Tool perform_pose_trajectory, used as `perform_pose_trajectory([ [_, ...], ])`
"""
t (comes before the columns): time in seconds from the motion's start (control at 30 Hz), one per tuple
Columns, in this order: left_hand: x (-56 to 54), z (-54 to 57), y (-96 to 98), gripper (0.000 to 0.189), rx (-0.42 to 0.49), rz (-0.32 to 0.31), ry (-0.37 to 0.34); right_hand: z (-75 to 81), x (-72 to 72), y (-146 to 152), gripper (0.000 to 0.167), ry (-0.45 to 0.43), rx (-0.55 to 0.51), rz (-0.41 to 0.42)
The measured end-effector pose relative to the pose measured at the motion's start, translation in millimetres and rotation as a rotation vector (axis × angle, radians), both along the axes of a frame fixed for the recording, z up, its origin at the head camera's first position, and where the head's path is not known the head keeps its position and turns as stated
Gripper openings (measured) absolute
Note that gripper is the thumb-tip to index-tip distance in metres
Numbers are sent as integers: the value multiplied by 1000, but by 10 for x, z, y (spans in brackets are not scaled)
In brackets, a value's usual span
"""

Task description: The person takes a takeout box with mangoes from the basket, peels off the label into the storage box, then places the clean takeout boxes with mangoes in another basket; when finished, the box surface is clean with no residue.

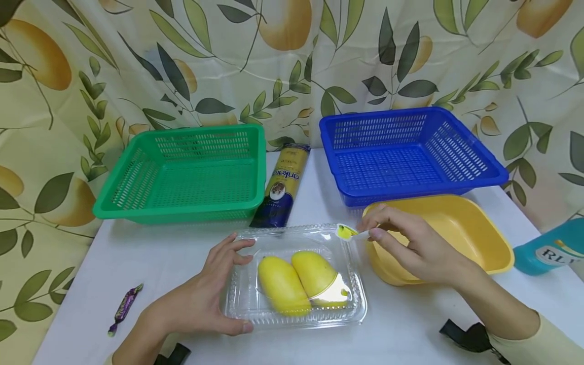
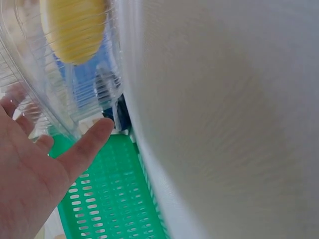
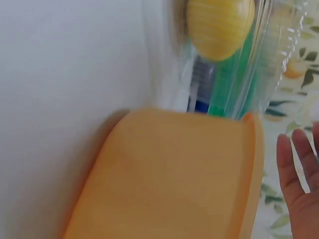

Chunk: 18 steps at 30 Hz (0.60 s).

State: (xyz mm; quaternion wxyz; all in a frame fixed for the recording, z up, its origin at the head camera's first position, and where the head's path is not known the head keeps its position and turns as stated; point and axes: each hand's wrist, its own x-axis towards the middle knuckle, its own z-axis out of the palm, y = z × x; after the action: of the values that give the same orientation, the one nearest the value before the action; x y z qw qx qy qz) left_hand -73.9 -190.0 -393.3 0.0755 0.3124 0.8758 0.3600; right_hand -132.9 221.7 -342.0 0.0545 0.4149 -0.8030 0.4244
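Observation:
A clear plastic clamshell box (image 1: pixel 242 294) with its lid down stands at the front middle of the table. Two yellow mangoes (image 1: pixel 280 284) lie side by side in it. My left hand (image 1: pixel 205 291) rests along the box's left side, thumb at the front edge and fingers spread over the back left corner. Between thumb and fingertips my right hand (image 1: pixel 417 248) pinches a small white sticker-like piece (image 1: pixel 345 232) with a yellow-green print, over the box's back right corner. In the right wrist view only some of that hand's fingers (image 3: pixel 301 159) show, and the piece is out of sight.
A green basket (image 1: pixel 182 218) stands back left, a blue basket (image 1: pixel 424 188) back right. Between them lies a pasta packet (image 1: pixel 283 185). A yellow basin (image 1: pixel 493 253) sits under my right hand, near a teal bottle (image 1: pixel 554 248). A purple-wrapped candy (image 1: pixel 125 308) lies front left.

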Motion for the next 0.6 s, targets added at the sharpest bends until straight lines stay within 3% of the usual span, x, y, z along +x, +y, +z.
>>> perform_pose_trajectory([
  [0.27,11,3,26,85,10,-12,-26,-48,122,482,33,77,3,-130],
  [0.47,-5,43,13,85,-9,-7,-14,-106,131,772,36,60,17,-242],
  [0.6,3,53,-12,84,-22,-12,-9,-161,112,866,39,62,53,-271],
])
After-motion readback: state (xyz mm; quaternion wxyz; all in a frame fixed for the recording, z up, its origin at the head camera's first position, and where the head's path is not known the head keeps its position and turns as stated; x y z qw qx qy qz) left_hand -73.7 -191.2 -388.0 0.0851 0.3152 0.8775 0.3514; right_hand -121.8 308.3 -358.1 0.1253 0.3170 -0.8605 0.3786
